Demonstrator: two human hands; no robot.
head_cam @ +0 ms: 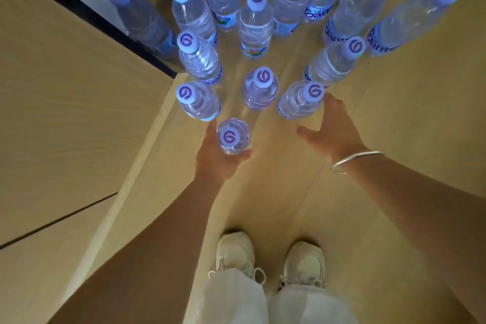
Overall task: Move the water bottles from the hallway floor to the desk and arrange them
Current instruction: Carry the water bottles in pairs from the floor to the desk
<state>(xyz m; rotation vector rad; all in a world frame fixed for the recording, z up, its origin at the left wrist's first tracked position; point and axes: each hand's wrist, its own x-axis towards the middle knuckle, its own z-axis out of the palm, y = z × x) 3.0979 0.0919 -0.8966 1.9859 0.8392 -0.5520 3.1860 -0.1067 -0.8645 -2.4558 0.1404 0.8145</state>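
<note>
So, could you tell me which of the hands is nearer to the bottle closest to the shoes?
Left. The left hand wraps around that bottle; the right hand is apart, off to its right.

Floor (394, 118): smooth and tan, with thin lines across it.
Water bottles (256, 21): many clear ones with pale caps, all standing upright and close together on the floor.
White shoes (271, 258): two, side by side near the bottles.

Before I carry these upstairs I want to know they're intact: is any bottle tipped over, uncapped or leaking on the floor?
Nothing stands out. The water bottles all stand upright with caps on, and the floor shows no puddle. The left hand holds the nearest bottle; the right hand reaches beside another bottle.
</note>
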